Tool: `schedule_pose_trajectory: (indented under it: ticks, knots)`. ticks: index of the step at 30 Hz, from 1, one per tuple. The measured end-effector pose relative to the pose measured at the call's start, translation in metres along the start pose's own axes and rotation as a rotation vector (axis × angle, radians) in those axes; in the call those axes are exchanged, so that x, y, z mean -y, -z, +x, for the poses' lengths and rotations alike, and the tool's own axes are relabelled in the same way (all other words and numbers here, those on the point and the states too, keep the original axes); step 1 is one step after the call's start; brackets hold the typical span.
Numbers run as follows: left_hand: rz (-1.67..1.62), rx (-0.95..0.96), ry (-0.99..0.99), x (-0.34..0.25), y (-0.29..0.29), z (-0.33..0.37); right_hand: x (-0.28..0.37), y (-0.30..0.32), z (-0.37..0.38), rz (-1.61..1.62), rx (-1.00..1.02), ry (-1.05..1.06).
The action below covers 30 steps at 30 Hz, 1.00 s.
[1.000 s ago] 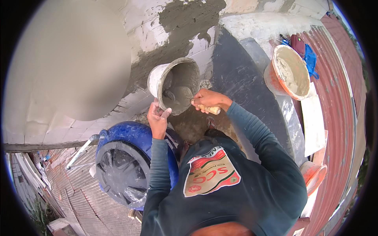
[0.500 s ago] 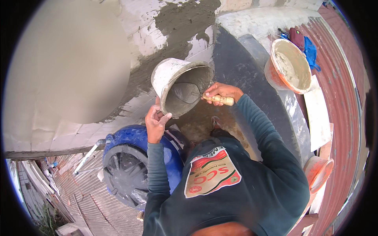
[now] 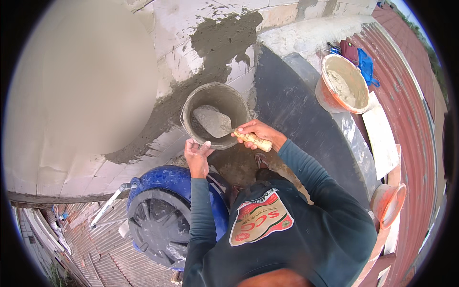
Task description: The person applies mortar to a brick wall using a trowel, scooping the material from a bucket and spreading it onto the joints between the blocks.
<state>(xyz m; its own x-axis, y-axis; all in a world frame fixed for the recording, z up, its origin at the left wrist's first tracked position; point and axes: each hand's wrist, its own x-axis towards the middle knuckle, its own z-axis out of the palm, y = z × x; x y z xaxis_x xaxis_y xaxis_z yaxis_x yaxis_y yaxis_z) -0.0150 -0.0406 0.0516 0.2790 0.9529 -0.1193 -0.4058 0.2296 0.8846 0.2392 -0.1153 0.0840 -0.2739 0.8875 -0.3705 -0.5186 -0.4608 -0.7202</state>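
Observation:
My left hand (image 3: 197, 155) grips the near rim of a mortar-smeared bucket (image 3: 224, 94), thumb over the edge. The bucket's mouth faces up toward me, and its thin wire handle hangs at the left side. In my right hand (image 3: 258, 133) is the wooden handle of a trowel (image 3: 214, 123). Its blade lies inside the bucket, coated grey; how much mortar sits under it is hidden. Just beyond the bucket rises a pale block wall (image 3: 174, 28), partly covered by a dark wet mortar patch (image 3: 220, 45).
A blue barrel (image 3: 162, 173) with a black lid (image 3: 155, 227) stands at my left. To the right are a dark grey slab (image 3: 296, 110), an orange bucket (image 3: 330, 94) holding mortar, a second orange bucket (image 3: 387, 205), a blue bag (image 3: 366, 67) and a red corrugated roof (image 3: 404, 103).
The bucket has gone from tilted on its side to more upright, its mouth now facing me. My left hand keeps its rim, and the trowel blade stays inside.

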Motion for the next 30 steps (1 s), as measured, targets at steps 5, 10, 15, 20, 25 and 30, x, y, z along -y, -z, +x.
schedule_pose_trajectory:
  ticks: [5, 10, 15, 20, 25, 30]
  knots:
    - [-0.143, -0.003, 0.104, 0.020, 0.015, 0.007, -0.016, -0.007, 0.007, 0.047, -0.057, -0.008]
    - [-0.126, -0.026, 0.194, 0.022, 0.021, 0.016, -0.022, -0.022, -0.001, 0.253, -0.035, 0.126]
    - [-0.162, -0.018, 0.223, 0.016, 0.029, 0.018, 0.024, -0.048, -0.034, 0.370, -0.116, 0.455]
    - [-0.138, -0.047, 0.228, 0.012, 0.054, 0.007, 0.093, -0.062, -0.063, 0.271, -0.396, 0.895]
    - [-0.161, -0.095, 0.211, 0.007, 0.071, -0.018, 0.156, -0.066, -0.056, 0.300, -0.767, 1.289]
    - [-0.136, -0.195, 0.217, -0.005, 0.067, -0.044, 0.192, -0.026, 0.028, 0.178, -1.307, 1.391]
